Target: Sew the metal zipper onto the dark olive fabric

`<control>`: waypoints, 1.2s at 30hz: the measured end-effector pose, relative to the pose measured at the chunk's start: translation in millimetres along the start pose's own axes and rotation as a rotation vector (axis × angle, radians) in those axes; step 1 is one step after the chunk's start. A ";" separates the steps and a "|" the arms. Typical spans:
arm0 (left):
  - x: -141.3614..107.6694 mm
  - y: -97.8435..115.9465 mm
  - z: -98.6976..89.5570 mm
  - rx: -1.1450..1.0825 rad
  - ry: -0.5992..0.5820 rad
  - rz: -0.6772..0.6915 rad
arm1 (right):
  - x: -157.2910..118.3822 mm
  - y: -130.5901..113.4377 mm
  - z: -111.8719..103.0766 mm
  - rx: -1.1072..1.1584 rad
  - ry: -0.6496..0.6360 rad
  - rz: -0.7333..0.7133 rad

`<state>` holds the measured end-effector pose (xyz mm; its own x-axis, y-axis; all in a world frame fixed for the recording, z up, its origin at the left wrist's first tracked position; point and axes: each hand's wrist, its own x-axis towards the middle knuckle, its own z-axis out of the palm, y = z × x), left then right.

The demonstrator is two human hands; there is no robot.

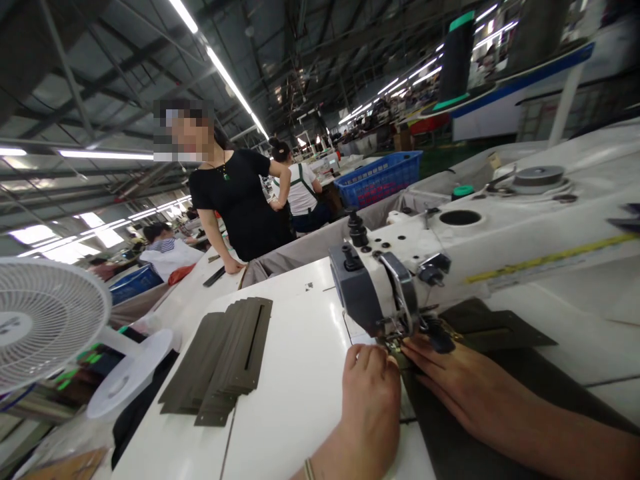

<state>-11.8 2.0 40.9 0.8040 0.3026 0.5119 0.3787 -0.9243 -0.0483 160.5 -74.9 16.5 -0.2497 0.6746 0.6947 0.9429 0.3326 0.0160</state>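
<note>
A white sewing machine stands on the white table, its needle area near the middle of the view. Just in front of the presser foot is my left hand, its fingers curled together at the edge of the fabric; what they pinch is too hidden to name. My right hand lies with fingers stretched out on dark olive fabric, fingertips beside the foot. Another dark olive piece with a slit lies behind my right hand. Left of the machine, a fanned stack of olive pieces rests on the table.
A white fan is at the left edge. Across the table a person in black leans one hand on the tabletop. A blue crate stands behind the machine. Yellow measuring tape runs along the machine body; thread cones are above.
</note>
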 end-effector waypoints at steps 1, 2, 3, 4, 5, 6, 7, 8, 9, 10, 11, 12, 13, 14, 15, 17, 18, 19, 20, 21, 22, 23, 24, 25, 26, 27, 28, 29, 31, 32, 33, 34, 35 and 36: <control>1.3 -0.1 0.1 0.010 -0.010 0.006 | 0.7 -0.1 -0.4 0.000 0.011 0.002; 2.7 -0.5 0.5 0.020 -0.017 0.018 | 1.3 -0.1 -0.5 -0.003 0.019 0.000; 4.0 -1.3 1.0 0.028 -0.019 0.032 | 1.9 0.1 -0.4 -0.001 0.019 -0.002; 5.3 -2.4 1.7 0.031 -0.012 0.044 | 2.5 0.5 -0.1 0.006 0.017 -0.005; 6.5 -3.7 2.6 0.031 -0.002 0.054 | 3.0 1.0 0.3 0.020 0.006 -0.003; 7.5 -5.0 3.7 0.029 0.010 0.059 | 3.4 1.7 0.9 0.038 -0.003 0.004; 8.3 -6.3 4.9 0.030 0.027 0.060 | 3.8 2.4 1.5 0.061 -0.013 0.015; 9.0 -7.4 6.1 0.034 0.043 0.061 | 4.3 3.1 2.1 0.082 -0.023 0.027; 9.6 -8.3 7.2 0.038 0.058 0.061 | 4.7 3.8 2.5 0.100 -0.031 0.038; 10.0 -8.9 8.2 0.038 0.069 0.064 | 5.2 4.3 2.8 0.111 -0.035 0.045; 10.4 -9.5 9.1 0.033 0.076 0.066 | 5.7 4.6 3.0 0.115 -0.034 0.049; 10.7 -9.9 9.9 0.026 0.080 0.067 | 6.2 4.8 3.1 0.114 -0.030 0.047; 10.9 -10.3 10.7 0.021 0.086 0.067 | 6.8 4.7 3.0 0.107 -0.026 0.042; 11.0 -10.8 11.5 0.018 0.087 0.065 | 7.3 4.6 2.9 0.097 -0.022 0.035; 10.9 -11.4 12.5 0.018 0.093 0.063 | 7.9 4.4 2.7 0.087 -0.021 0.029; 10.1 -13.0 14.3 0.025 0.098 0.061 | 9.1 4.0 2.3 0.071 -0.030 0.024; 9.4 -13.7 15.1 0.023 0.096 0.060 | 9.8 4.0 2.1 0.070 -0.037 0.025; 8.6 -14.5 15.7 0.012 0.091 0.056 | 10.5 4.2 1.8 0.074 -0.044 0.026; 7.6 -15.2 16.1 -0.005 0.086 0.047 | 11.2 4.7 1.5 0.082 -0.050 0.026; 6.7 -15.7 16.3 -0.026 0.088 0.036 | 12.0 5.4 1.3 0.091 -0.058 0.025; 5.8 -16.1 16.5 -0.047 0.093 0.025 | 12.8 6.2 1.2 0.096 -0.065 0.026; 5.1 -16.4 16.6 -0.063 0.105 0.018 | 13.6 7.1 1.2 0.091 -0.065 0.028; 4.6 -16.6 16.8 -0.068 0.116 0.013 | 14.2 8.0 1.5 0.076 -0.062 0.030; 4.3 -16.7 17.1 -0.063 0.123 0.011 | 14.6 8.8 2.1 0.053 -0.056 0.033; 4.3 -16.8 17.5 -0.052 0.123 0.012 | 14.8 9.5 2.9 0.027 -0.051 0.037; 4.6 -17.0 18.0 -0.039 0.121 0.014 | 14.8 10.1 3.9 0.002 -0.048 0.039; 5.2 -17.1 18.5 -0.025 0.119 0.017 | 14.6 10.6 5.0 -0.014 -0.049 0.039; 5.9 -17.2 19.1 -0.010 0.121 0.020 | 14.4 11.1 6.0 -0.020 -0.056 0.041; 7.4 -17.5 20.2 0.018 0.145 0.027 | 13.8 11.9 7.7 -0.012 -0.060 0.055; 8.0 -17.4 20.6 0.028 0.160 0.029 | 13.6 12.2 8.2 0.001 -0.059 0.062; 8.3 -17.3 21.0 0.033 0.169 0.028 | 13.5 12.4 8.5 0.017 -0.053 0.067; 8.3 -17.1 21.3 0.032 0.170 0.024 | 13.5 12.3 8.7 0.032 -0.044 0.069; 8.1 -16.7 21.8 0.029 0.170 0.018 | 13.7 11.9 9.0 0.042 -0.027 0.069; 7.6 -16.4 22.5 0.024 0.169 0.014 | 14.1 11.1 9.3 0.047 -0.010 0.070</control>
<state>-1.6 24.7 26.3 0.7215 0.2448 0.6477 0.3807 -0.9216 -0.0758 165.4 -55.6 19.8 -0.1864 0.7038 0.6855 0.9468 0.3150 -0.0660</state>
